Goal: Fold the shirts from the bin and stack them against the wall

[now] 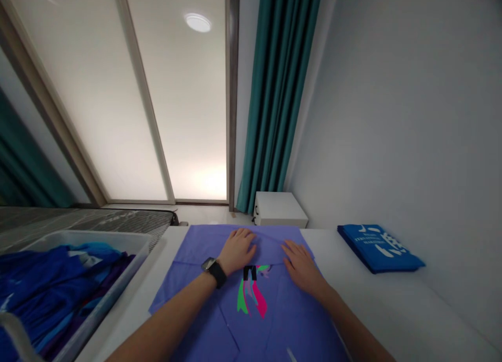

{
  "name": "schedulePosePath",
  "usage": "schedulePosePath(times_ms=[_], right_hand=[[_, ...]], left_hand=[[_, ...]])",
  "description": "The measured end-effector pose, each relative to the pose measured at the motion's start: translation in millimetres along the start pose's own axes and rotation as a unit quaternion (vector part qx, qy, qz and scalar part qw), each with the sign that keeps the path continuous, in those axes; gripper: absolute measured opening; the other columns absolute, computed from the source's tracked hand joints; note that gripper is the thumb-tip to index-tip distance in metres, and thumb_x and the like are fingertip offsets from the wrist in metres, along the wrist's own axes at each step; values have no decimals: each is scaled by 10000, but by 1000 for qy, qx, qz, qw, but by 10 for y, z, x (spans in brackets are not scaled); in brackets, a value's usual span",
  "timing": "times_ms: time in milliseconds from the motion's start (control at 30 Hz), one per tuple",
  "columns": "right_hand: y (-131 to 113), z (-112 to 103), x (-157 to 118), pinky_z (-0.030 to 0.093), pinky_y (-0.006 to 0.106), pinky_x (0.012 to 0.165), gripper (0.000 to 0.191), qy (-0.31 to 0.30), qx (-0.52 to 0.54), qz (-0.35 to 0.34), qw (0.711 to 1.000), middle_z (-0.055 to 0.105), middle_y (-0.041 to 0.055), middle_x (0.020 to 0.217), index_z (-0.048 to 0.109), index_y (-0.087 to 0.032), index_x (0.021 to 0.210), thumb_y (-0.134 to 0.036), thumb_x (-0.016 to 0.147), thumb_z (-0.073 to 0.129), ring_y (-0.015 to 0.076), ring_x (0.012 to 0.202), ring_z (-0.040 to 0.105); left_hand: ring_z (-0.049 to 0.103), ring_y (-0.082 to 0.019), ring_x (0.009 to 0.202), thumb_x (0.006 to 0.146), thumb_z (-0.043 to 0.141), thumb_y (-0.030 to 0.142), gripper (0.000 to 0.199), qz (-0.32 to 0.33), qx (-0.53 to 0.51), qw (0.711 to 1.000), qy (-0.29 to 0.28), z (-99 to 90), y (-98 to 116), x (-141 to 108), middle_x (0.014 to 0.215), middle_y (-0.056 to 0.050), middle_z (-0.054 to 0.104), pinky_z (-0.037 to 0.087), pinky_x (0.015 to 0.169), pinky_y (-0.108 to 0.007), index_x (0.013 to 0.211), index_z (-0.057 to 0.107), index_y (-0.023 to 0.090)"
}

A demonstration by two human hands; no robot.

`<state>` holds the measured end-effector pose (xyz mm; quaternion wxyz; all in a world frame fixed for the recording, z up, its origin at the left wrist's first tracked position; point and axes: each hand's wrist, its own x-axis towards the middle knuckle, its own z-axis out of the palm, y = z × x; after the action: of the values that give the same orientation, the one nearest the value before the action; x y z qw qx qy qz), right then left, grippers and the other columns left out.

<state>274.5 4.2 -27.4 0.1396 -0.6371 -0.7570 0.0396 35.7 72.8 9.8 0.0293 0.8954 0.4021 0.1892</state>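
Observation:
A purple garment (204, 299), which looks like a T-shirt, lies spread on the white table (341, 309) in front of me. Its printed figure (251, 294) in pink, green and black shows between my arms. My left hand (238, 249), with a black watch on the wrist, rests on the upper part of the cloth, fingers stretched out. To the right, my right hand (301, 262) lies flat on the same cloth with its fingers extended. Neither hand is closed around the fabric. The garment's near edge runs out of view at the bottom.
A clear plastic bin (129, 241) of crumpled blue and purple clothes (58, 278) stands at the left. A folded blue garment (380, 247) with white print lies on the table's right side, near the wall. Beyond the table are a white cabinet (279, 207) and a teal curtain (278, 100).

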Motion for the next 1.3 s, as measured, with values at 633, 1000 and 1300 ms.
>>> schedulePosePath(times_ms=[633,1000,1300], right_hand=[[665,-60,-281,399,388,988,422,100,90,164,977,662,69,1166,670,-229,1148,-231,891,335,234,1117,555],[661,-99,-273,436,399,972,394,93,106,166,976,690,64,1101,704,-256,1097,-282,900,364,239,1073,590],[518,-263,-301,438,387,1014,431,141,409,123,893,654,93,1189,655,-199,1197,-424,882,465,229,1105,601]], left_hand=[[554,-224,1016,919,505,244,170,69,-100,992,-33,750,1101,611,1036,-64,629,422,886,-362,1013,646,224],[558,-211,1004,913,512,220,175,49,-190,980,-17,831,1026,598,1038,-59,634,426,896,-350,1039,633,214],[543,-245,1013,920,563,300,164,41,-92,995,-4,748,1129,564,1083,-69,601,422,895,-386,1057,538,215]])
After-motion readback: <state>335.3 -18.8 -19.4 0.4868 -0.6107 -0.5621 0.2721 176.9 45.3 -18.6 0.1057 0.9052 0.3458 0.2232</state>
